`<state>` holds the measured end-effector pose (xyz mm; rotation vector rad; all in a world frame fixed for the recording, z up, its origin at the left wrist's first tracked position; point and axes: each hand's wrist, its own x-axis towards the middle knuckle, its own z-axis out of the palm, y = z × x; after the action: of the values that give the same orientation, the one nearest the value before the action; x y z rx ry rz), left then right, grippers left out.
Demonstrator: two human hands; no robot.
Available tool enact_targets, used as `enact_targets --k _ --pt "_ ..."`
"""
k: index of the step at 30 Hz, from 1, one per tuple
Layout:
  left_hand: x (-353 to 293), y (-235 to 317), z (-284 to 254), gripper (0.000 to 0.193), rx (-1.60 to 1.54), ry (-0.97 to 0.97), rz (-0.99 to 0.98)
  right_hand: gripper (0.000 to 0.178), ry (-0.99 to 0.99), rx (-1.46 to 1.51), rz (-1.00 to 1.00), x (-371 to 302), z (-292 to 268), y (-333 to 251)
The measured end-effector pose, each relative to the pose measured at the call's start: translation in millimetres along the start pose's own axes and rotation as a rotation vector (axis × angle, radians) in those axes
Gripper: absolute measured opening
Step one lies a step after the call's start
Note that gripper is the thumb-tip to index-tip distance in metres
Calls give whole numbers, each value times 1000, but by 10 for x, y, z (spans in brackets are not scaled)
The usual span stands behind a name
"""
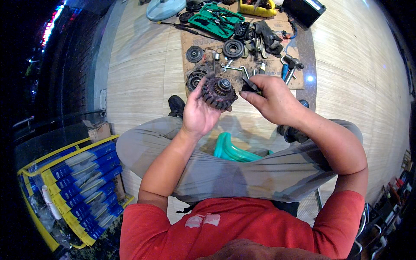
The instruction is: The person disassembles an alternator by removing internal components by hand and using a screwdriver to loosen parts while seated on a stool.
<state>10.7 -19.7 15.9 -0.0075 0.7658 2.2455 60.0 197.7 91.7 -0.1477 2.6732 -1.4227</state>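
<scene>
My left hand (200, 112) cradles a wound motor core (219, 92) from below and from its left side. The core is round and dark, with blocky teeth about its rim, reddish-brown windings and a stepped metal shaft end facing up. Just to the right, my right hand (277, 99) is closed on a small black tool (251, 86), held apart from the core. Its grip end is hidden in my fingers, so its exact kind is unclear. Beyond my left hand lies a round toothed metal part (197, 79) on the stained cardboard (189, 40).
On the cardboard are a dark ring-shaped part (233, 48), a disc (195, 54), a green tool case (216, 21), black gloves (268, 38) and a hammer (293, 63). A green plastic stool (236, 149) shows between my legs. A yellow rack (82, 186) stands at left.
</scene>
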Motion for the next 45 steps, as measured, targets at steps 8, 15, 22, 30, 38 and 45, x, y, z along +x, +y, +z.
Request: enact_targets --k 8,15,22,30,38,45 --pt "-9 -12 17 44 -34 29 -21 23 6 23 -23 -10 79 76" --pt "-6 -38 78 49 39 142 0 34 6 57 5 -20 231 60" --pt "-66 -96 30 46 142 183 -20 31 100 17 -120 40 283 150" --pt "-97 -75 37 50 158 207 -94 24 69 122 1 94 294 200" --pt "-134 -30 178 50 316 314 -52 21 8 191 106 117 252 244" --pt "-159 7 222 38 333 358 -37 21 -4 183 124 121 268 307"
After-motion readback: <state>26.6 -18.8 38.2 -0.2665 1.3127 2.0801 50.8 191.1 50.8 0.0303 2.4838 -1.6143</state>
